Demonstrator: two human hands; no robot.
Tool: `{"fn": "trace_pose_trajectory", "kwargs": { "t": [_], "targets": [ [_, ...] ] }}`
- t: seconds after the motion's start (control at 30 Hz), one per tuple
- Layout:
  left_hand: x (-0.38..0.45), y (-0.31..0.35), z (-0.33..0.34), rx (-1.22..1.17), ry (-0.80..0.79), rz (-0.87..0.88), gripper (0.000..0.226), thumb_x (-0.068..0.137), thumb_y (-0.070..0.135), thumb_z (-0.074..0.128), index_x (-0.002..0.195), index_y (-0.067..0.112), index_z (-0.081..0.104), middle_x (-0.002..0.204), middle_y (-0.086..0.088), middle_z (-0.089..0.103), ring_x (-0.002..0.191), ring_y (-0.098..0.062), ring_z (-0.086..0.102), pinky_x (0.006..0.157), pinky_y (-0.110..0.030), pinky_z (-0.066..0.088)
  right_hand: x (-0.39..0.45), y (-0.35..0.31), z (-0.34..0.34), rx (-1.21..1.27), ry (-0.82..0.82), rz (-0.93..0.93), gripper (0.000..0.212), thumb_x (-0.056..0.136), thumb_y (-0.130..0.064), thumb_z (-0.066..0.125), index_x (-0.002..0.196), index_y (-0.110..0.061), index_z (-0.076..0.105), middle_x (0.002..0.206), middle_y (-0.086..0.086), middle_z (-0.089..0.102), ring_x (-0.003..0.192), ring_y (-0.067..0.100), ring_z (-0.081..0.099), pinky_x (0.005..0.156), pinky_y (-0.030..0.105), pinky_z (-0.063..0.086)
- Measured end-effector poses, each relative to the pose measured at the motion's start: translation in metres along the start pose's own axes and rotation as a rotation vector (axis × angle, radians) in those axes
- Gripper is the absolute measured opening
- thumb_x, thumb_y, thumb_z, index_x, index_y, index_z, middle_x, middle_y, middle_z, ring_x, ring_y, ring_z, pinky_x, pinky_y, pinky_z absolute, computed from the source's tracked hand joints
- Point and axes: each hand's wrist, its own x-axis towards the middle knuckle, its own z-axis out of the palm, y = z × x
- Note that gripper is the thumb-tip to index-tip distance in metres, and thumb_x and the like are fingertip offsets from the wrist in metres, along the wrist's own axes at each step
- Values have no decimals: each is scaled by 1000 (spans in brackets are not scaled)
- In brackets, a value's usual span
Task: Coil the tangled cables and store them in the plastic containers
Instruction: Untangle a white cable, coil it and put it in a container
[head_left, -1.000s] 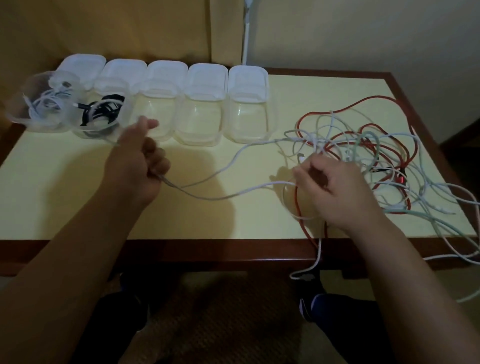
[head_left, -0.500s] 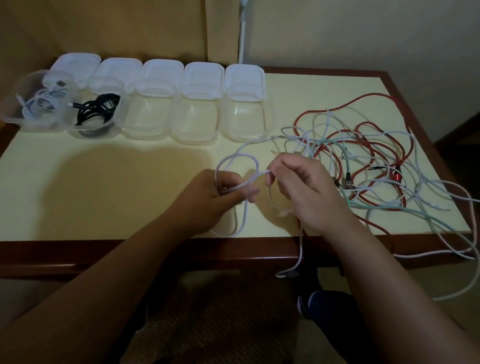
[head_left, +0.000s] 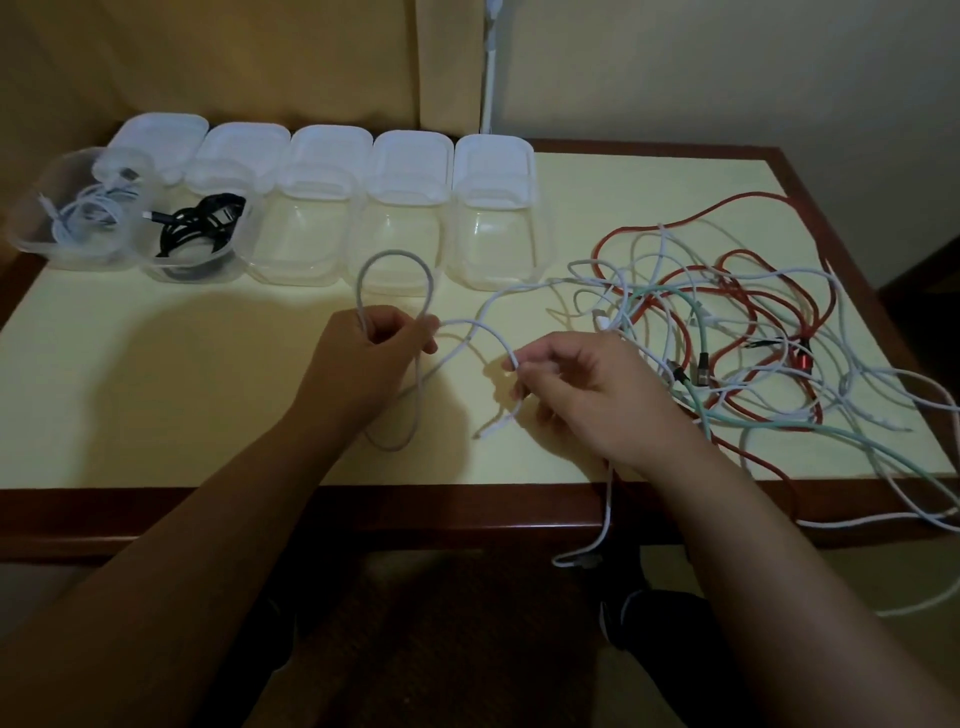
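Coiling a white cable (head_left: 395, 260)
Left hand (head_left: 363, 364) grips its loop at centre frame; right hand (head_left: 587, 400) pinches the cable beside the tangle (head_left: 737, 322).

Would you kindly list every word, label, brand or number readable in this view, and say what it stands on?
None: no text can be read anywhere.
The clear plastic containers and their white lids show no labels.
The metal plugs in the tangle of red, white and green cables are too small and blurred to show any marking.
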Motion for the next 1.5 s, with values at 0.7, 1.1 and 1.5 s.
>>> {"fn": "trace_pose_trajectory", "kwargs": {
  "t": [0.7,1.1,1.5],
  "targets": [
    [1,5,-33,-167,-362,100,8,98,13,63,91,9,61,71,-8,63,47,-15,34,46,-22,27,38,0,17,-268,166,-207,55,99,-15,57,147,-41,52,121,-9,60,74,10,64,79,36,56],
    [19,7,-71,-860,-74,-47,23,67,18,56,63,23,34,57,6,17,55,-14,10,48,-29,11,52,20,-11,-472,229,63,17,105,-37,51,102,-25,62,67,3,66,67,24,65,59,34,44],
    [-11,17,26,-220,-103,154,30,79,29,88,107,32,77,64,-20,49,65,-21,51,64,-40,48,32,9,-7,-413,198,-138,32,110,-43,46,134,-35,66,68,-8,72,66,-4,65,57,10,34]
  ]
}}
